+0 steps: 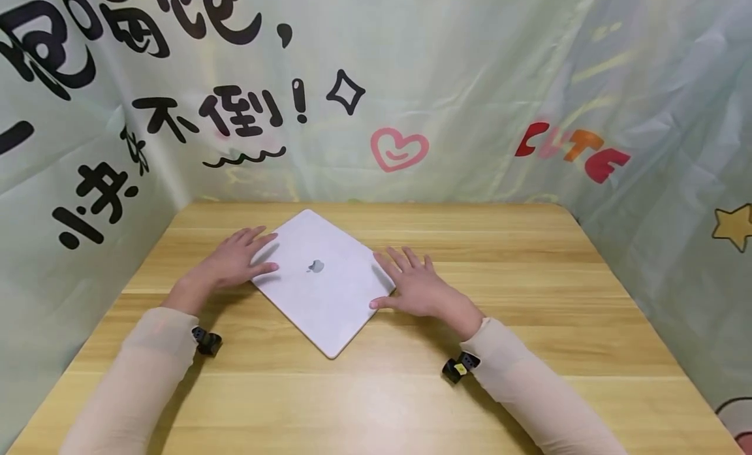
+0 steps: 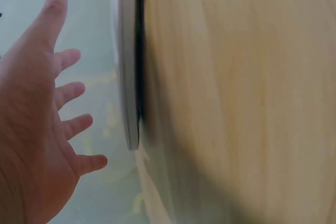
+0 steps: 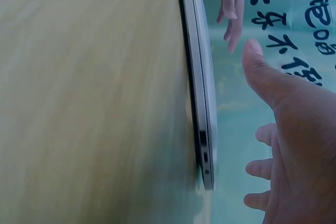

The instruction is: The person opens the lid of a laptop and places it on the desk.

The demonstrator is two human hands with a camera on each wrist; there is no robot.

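Note:
A closed silver laptop (image 1: pixel 329 305) with an apple logo lies flat on the wooden table, turned so that one corner points at the person. Over its left corner hovers the left hand (image 1: pixel 237 256), fingers spread. The right hand (image 1: pixel 417 288) is spread in the same way over the right corner. Both wrist views show a gap between the hand and the lid. In the left wrist view the laptop's thin edge (image 2: pixel 126 66) stands beside the left hand (image 2: pixel 42 103). Ports show along the laptop's side (image 3: pixel 202 114) in the right wrist view, near the right hand (image 3: pixel 299 129).
The wooden table (image 1: pixel 529 279) reaches back to a pale green curtain (image 1: pixel 470 83) with black lettering, a pink heart and coloured letters. Fabric also closes off the left and right sides. A small black camera sits at each wrist, below the beige sleeves (image 1: pixel 141 376).

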